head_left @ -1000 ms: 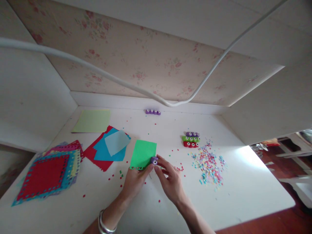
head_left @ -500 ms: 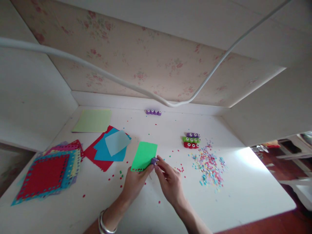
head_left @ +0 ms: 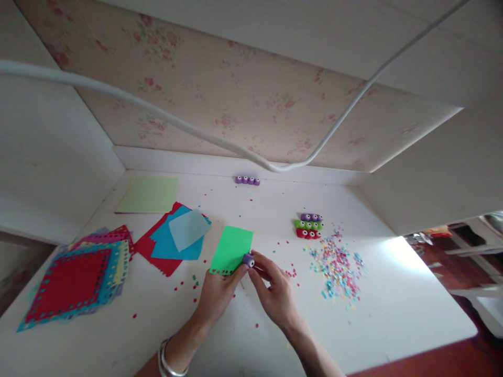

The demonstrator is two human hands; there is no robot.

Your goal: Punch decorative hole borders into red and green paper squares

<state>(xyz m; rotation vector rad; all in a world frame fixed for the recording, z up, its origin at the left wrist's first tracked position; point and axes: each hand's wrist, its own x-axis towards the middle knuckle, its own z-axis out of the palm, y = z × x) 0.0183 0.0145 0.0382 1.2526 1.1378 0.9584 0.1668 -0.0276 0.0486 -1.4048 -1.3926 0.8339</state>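
Observation:
A bright green sheet of paper (head_left: pixel 234 248) with punched holes along its near edge is held up in front of me. My left hand (head_left: pixel 220 288) grips its near side, thumb toward the right corner. On that corner sits a small purple craft punch (head_left: pixel 248 260) with a white-and-black button. My right hand (head_left: pixel 273 288) has its fingers closed about the punch, with the left thumb touching it too. How far the paper goes into the punch's slot is hidden.
Punched sheets (head_left: pixel 70 283) are piled at the left, beside red and blue paper (head_left: pixel 178 241) and pale green paper (head_left: pixel 147 193). Purple punches (head_left: pixel 247 180) line the back; more punches (head_left: pixel 309 225) stand right of centre. Confetti (head_left: pixel 338 267) is heaped at the right. A white cable (head_left: pixel 271 166) hangs ahead.
The fingers of my right hand have shifted slightly on the punch, and its button shows more plainly. The green paper has barely moved.

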